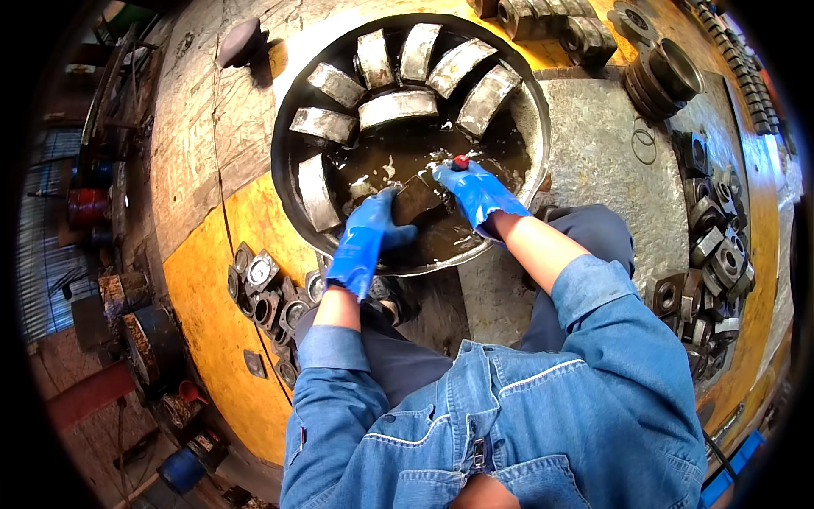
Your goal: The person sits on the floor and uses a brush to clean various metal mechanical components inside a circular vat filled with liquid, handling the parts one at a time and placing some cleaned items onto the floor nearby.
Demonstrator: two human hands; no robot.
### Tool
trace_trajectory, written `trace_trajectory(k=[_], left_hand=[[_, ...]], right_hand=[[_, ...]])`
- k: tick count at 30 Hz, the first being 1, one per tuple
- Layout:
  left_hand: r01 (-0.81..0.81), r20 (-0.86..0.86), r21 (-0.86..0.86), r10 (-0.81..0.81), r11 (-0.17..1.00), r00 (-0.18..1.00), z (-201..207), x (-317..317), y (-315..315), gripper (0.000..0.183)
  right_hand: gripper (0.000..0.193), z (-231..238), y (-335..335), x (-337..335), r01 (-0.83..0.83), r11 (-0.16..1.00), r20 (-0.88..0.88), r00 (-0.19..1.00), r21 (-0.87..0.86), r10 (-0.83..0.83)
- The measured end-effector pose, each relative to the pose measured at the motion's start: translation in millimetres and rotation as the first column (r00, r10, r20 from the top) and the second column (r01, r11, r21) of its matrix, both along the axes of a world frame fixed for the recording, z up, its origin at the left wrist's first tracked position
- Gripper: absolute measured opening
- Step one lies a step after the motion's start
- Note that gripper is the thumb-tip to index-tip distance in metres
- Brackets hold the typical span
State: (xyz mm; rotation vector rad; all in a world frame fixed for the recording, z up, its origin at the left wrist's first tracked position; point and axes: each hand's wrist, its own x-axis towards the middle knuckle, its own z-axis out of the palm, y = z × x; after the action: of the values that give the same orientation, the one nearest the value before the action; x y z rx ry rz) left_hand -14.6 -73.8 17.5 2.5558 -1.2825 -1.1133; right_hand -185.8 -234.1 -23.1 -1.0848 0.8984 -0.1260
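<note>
A big round black-rimmed pan holds dark, oily liquid. My left hand, in a blue rubber glove, is low in the pan, its fingers and thumb around the left end of a dark metal block partly sunk in the liquid. My right hand, gloved the same way, is closed on a red-ended tool at the block's far right side; the tool's working end is hidden. Curved grey metal blocks stand around the pan's far and left sides, one of them beside my left hand.
Small metal flange parts lie heaped left of the pan, with more at far right. A ribbed metal cylinder and larger castings stand beyond the pan. A rounded dark object sits at the back left.
</note>
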Motion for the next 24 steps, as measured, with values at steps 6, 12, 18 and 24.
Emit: trace_trajectory(k=[6,12,18,24], left_hand=[[-0.092,0.137,0.21,0.064,0.973,0.989,14.4,-28.1,-44.3,0.1],[-0.171,0.132,0.19,0.147,0.967,0.98,4.3,-25.8,-39.9,0.094],[-0.314,-0.167,-0.067,0.299,0.947,0.939,7.7,-11.6,-20.2,0.1],[-0.269,0.196,-0.189,0.305,0.944,0.932,15.9,-38.5,2.0,0.105]], right_hand=[[0.057,-12.8,10.8,7.0,-0.123,0.992,-0.094,0.988,-0.018,0.121],[0.05,31.8,12.2,8.8,-0.093,0.994,-0.127,0.988,-0.064,0.085],[0.049,53.0,14.5,25.8,-0.041,0.952,-0.107,0.994,-0.305,0.008],[0.048,34.4,32.5,36.9,0.051,0.898,0.061,0.998,-0.437,-0.027]])
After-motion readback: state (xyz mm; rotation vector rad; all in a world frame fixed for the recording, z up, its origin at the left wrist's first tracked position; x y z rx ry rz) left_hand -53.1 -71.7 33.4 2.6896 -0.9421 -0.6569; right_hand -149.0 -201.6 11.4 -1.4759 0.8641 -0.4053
